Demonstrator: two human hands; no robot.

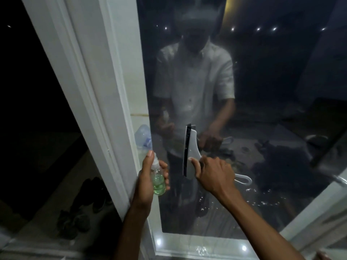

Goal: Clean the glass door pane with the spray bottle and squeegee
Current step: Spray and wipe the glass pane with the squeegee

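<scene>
The dark glass door pane point(262, 91) fills the right of the view and mirrors a person in a white shirt. My left hand point(145, 181) grips a small clear spray bottle point(158, 182) with green liquid, held upright near the pane's left edge, my forefinger on its nozzle. My right hand point(214, 175) grips the handle of a white squeegee point(191, 147). Its black rubber blade stands vertical against the glass, just right of the bottle. Droplets speckle the pane below my right forearm.
A white door frame point(105, 109) runs diagonally left of the pane. Dark shoes point(90, 196) lie on the floor beyond it. A large clear water bottle point(143, 136) shows behind the frame. A metal door handle point(338, 180) sticks out at the right edge.
</scene>
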